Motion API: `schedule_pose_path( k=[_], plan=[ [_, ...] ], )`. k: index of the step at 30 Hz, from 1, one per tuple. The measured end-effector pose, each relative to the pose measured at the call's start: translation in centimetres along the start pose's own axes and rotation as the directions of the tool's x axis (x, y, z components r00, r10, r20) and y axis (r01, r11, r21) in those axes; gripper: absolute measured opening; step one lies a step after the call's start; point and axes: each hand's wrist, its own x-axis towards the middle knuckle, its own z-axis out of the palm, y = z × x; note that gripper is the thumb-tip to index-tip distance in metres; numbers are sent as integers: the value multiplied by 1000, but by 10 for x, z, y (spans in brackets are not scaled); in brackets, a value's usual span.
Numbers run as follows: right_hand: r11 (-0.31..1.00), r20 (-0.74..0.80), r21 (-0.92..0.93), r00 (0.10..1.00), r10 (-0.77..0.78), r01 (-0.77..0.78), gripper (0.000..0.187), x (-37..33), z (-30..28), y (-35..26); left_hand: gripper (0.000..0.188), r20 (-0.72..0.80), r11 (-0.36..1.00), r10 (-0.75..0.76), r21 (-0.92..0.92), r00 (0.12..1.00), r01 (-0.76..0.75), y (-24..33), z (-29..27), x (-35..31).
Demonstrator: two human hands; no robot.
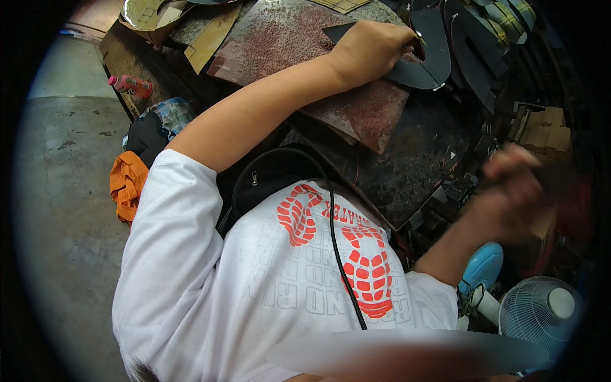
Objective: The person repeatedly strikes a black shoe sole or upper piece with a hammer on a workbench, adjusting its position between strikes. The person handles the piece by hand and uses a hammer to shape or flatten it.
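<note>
My left hand [375,54] reaches across the worktable with its fingers curled in a pinch. It grips a flat black curved piece [436,60], whose pointed end sticks out on the far side of the hand. A small yellowish bit shows by the fingertips, too small to name. Beneath lies a worn reddish board [254,48], rough and scuffed. My right hand [512,178] is raised at the right, apart from the table, and smeared by motion. Its fingers do not show clearly.
More black curved pieces [474,51] lie at the far right. A yellowish strip [213,41] and a pink bottle [130,86] are at the left. Stacked tan blocks [547,130] stand right; a fan [541,315] is low at the right. Orange cloth [127,181] hangs at left.
</note>
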Motion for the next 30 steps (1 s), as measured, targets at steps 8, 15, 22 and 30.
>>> schedule_pose_path(
  k=[8, 15, 22, 30],
  plan=[
    [794, 176, -584, 930, 323, -165, 54, -49, 21, 67, 15, 34, 819, -490, -325, 871, 473, -9, 1, 1],
    [799, 124, -567, 938, 323, -200, 54, -52, 25, 64, 17, 173, 746, -545, -347, 820, 569, -14, 1, 0],
    [988, -117, -129, 991, 67, -82, 42, -17, -28, 1, 16, 112, 873, -385, -279, 916, 401, -11, 4, 0],
    [810, -3, -509, 941, 338, -292, 52, -31, 3, 41, 10, 81, 995, 101, -1, 992, -101, 8, 5, 4]
  ],
)
